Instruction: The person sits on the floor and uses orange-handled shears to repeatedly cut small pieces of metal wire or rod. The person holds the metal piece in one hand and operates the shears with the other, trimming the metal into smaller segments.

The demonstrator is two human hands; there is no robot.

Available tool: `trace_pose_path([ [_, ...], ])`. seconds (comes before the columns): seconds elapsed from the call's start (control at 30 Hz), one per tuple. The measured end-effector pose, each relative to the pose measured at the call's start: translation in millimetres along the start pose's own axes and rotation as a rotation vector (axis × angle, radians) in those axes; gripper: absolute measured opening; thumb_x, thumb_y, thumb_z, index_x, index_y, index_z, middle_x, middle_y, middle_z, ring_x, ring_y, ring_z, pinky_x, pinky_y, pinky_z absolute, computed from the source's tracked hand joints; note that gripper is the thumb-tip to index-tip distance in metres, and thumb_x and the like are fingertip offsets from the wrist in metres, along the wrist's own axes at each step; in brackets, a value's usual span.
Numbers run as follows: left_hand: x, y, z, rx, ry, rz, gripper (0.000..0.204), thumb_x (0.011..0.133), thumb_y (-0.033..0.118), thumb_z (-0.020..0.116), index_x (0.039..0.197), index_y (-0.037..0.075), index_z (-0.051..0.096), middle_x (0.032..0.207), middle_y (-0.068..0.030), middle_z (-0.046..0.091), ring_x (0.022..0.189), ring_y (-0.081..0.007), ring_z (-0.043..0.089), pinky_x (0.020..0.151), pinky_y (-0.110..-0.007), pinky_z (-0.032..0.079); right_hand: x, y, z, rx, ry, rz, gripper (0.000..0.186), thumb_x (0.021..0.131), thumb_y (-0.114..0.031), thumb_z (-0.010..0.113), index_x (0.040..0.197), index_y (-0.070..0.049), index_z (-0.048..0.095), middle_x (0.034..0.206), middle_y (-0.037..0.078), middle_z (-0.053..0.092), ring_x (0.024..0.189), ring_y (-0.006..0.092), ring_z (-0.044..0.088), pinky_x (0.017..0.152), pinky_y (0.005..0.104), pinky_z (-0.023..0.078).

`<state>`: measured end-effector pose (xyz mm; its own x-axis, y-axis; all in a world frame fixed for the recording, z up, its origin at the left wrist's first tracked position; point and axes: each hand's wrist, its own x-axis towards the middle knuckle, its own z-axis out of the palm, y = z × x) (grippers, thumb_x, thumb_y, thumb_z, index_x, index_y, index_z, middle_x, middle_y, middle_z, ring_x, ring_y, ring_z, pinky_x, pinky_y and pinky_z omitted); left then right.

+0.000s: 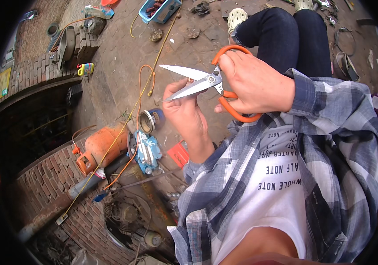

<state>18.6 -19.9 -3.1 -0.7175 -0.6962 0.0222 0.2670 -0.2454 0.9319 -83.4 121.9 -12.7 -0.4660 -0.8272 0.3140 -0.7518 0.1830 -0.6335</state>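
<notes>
Scissors (211,80) in right fingers (227,66), left fingers (171,89) behind

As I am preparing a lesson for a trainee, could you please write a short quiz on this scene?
1. Which hand holds the scissors?
2. True or false: the blades are fully closed.
3. Choose one. The gas cylinder is mainly: (a) blue; (b) orange; (c) green.

Key:
1. The right hand.
2. False; they stand apart at the tips.
3. (b) orange.
</notes>
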Motion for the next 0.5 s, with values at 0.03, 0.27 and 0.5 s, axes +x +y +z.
trace_pose_path([
  [0.03,0.1,-0.3,-1.1,0.012,0.001,0.0,0.013,0.08,-0.01,0.061,0.091,-0.005,0.058,0.083,-0.0113,0.065,0.076,-0.0176,0.065,0.068,-0.03,0.056,-0.5,-0.5,0.1,0.005,-0.004,0.004,0.068,0.07,-0.042,0.076,0.099,0.008,0.041,0.082,0.021,0.052,0.081,0.036,0.055,0.073,0.0404,0.045],
  [0.27,-0.6,-0.2,-6.3,0.002,-0.025,-0.004,0.015,0.08,-0.007,0.064,0.094,-0.004,0.058,0.086,-0.0115,0.064,0.077,-0.0201,0.065,0.068,-0.035,0.057,-1.5,-2.6,-0.8,-0.008,-0.101,0.071,0.061,0.073,-0.036,0.075,0.097,0.008,0.04,0.079,0.021,0.054,0.078,0.0359,0.057,0.069,0.0401,0.048],
  [0.5,0.0,-1.4,-9.0,-0.018,-0.03,-0.047,0.015,0.08,-0.005,0.065,0.094,-0.004,0.058,0.087,-0.0111,0.065,0.078,-0.0202,0.066,0.07,-0.034,0.057,-1.5,-2.7,-2.2,-0.031,-0.116,0.091,0.059,0.072,-0.033,0.075,0.096,0.008,0.041,0.075,0.02,0.055,0.074,0.035,0.058,0.066,0.0399,0.048],
])
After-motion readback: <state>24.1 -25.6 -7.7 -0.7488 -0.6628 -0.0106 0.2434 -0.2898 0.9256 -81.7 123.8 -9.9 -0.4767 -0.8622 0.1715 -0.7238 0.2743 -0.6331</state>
